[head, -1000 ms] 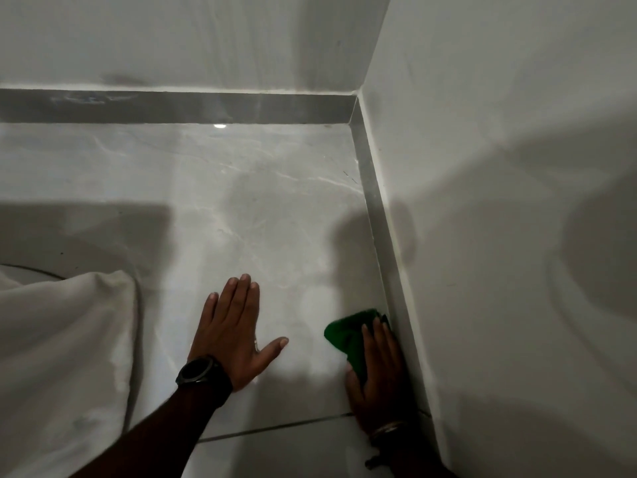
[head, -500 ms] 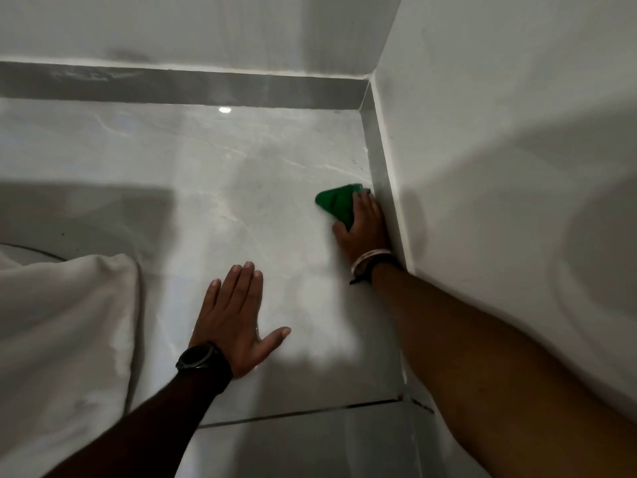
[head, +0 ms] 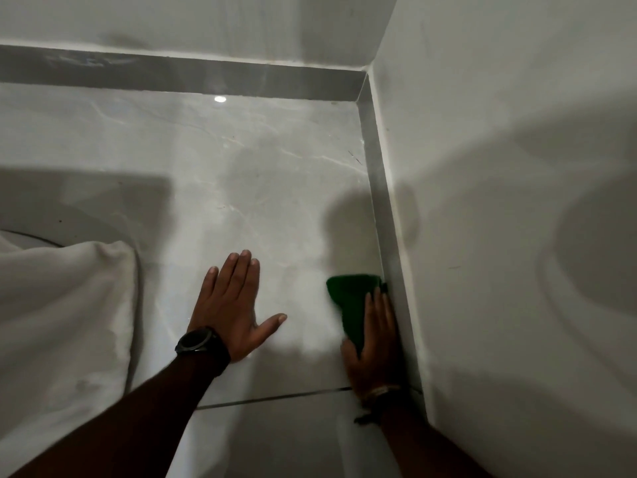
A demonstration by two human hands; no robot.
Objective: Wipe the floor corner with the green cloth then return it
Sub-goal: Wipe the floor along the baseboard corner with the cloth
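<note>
The green cloth (head: 350,301) lies on the pale marble floor tile, pressed against the grey skirting (head: 387,232) of the right wall. My right hand (head: 374,343) lies flat on the cloth's near half and holds it down; the far half sticks out beyond my fingers. My left hand (head: 232,312), with a black watch on the wrist, rests flat on the floor to the left, fingers spread, holding nothing. The floor corner (head: 356,105) is farther away, at the upper right, where the two skirtings meet.
A white fabric (head: 65,326) covers the floor at the left. White walls close off the back and the right side. A dark grout line (head: 275,396) crosses the floor just behind my hands. A light reflection (head: 219,98) shows near the back skirting.
My right hand has pulled the green cloth back along the right skirting, from nearer the corner towards me. My left hand has stayed planted on the floor.
</note>
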